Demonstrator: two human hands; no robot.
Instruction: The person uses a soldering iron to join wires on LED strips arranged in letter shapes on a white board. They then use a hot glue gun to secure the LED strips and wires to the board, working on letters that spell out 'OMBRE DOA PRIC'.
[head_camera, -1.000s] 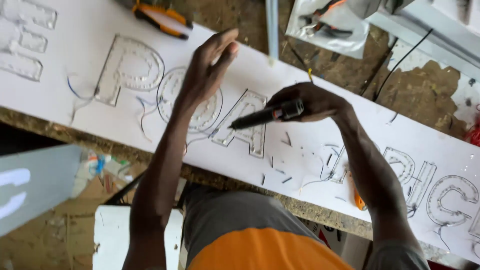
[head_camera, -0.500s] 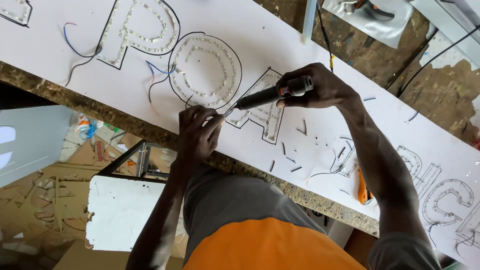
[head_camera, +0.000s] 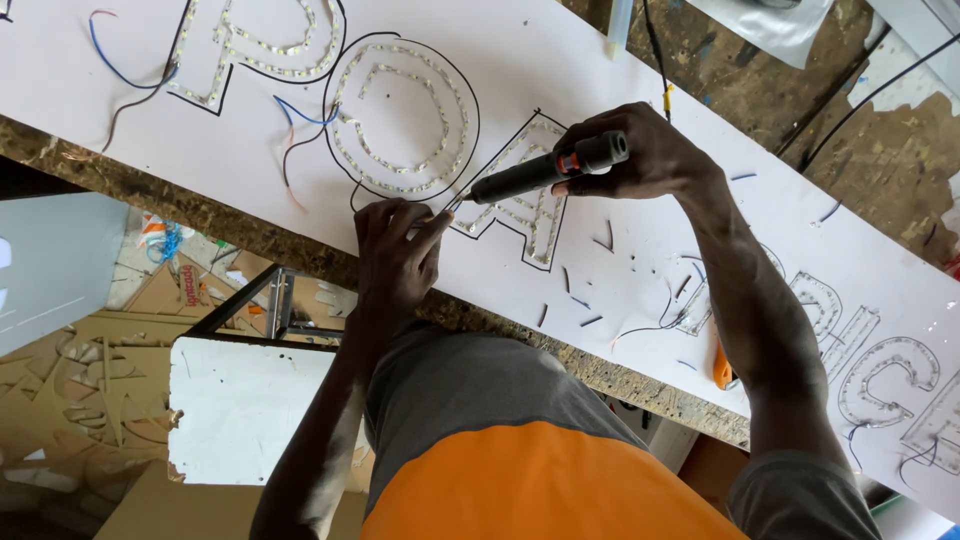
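Between the two hands, on the white sign board (head_camera: 640, 250), the tip of a black soldering iron (head_camera: 545, 172) meets a thin wire beside the LED-lined letter (head_camera: 520, 205). The right hand (head_camera: 640, 155) is closed around the iron's handle, wrist bent, forearm running down the board. The left hand (head_camera: 395, 245) pinches the wire, fingertips pressed together

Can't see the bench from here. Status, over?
Right hand grips soldering iron, tip at letter outline. Left hand pinches wire by the tip. Wire scraps lie on white board.
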